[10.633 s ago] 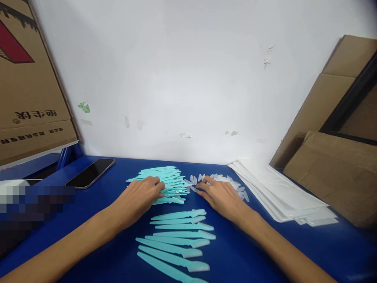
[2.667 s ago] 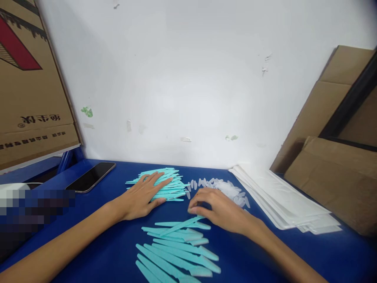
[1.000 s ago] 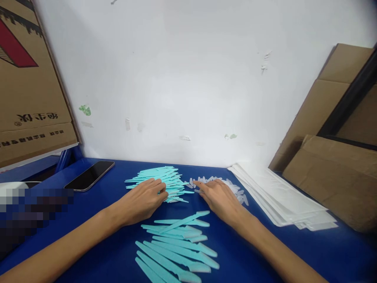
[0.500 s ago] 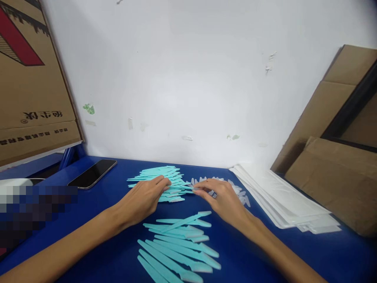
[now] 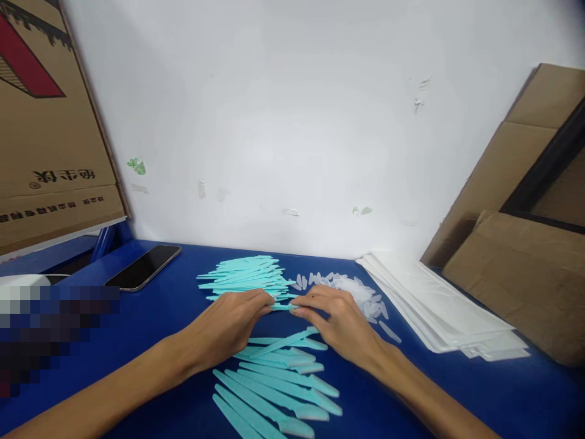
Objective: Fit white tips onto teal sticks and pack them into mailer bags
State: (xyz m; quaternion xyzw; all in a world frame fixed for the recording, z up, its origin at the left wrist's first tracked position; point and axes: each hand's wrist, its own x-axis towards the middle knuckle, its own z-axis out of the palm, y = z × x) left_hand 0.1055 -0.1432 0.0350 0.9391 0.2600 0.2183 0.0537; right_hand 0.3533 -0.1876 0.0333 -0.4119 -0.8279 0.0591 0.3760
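Between my two hands a turquoise eyebrow razor (image 5: 283,307) is held level. My left hand (image 5: 235,314) is closed on its handle, and my right hand (image 5: 340,311) pinches its blade end; whether a clear cap sits there is hidden by the fingers. Behind my left hand lies a pile of turquoise razors (image 5: 249,272). Beyond my right hand is a heap of small translucent blade caps (image 5: 356,289), with one cap (image 5: 390,331) lying apart. Nearer to me, several razors (image 5: 278,393) are fanned out, their blade ends to the right with pale covers.
A phone (image 5: 145,268) lies on the blue table (image 5: 150,402) at the left. White flat bags (image 5: 439,311) are stacked at the right. Cardboard boxes stand at the left (image 5: 50,140) and right (image 5: 521,256), and a white wall (image 5: 292,134) closes off the back.
Both hands have come slightly toward me, away from the razor pile, with the razor between them. A loose cap near the heap now shows right of my right hand.
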